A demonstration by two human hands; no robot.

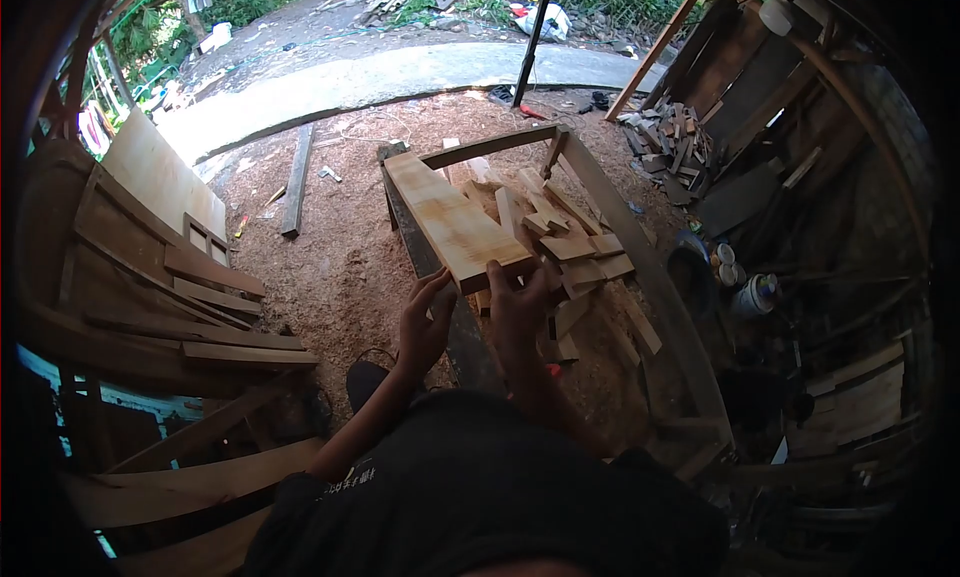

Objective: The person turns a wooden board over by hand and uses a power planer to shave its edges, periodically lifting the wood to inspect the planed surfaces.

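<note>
A pale wooden board (455, 222) lies lengthwise along the left rail of a dark wooden frame bench (465, 342), its near end towards me. My right hand (518, 302) grips that near end, thumb on the top face and the other fingers around the right corner, partly hidden. At the near left corner, my left hand (427, 317) has its fingertips pressed against the board's edge; its palm side is partly hidden. Inside the frame, to the right of the board, lies a loose pile of short wood offcuts (570, 247).
Wood shavings (345, 267) cover the ground. Planks (220, 307) and a plywood sheet (160, 167) lean at the left. A dark beam (298, 182) lies beyond them. Paint cans (757, 295) stand at the right, with a scrap wood heap (675, 142) farther back.
</note>
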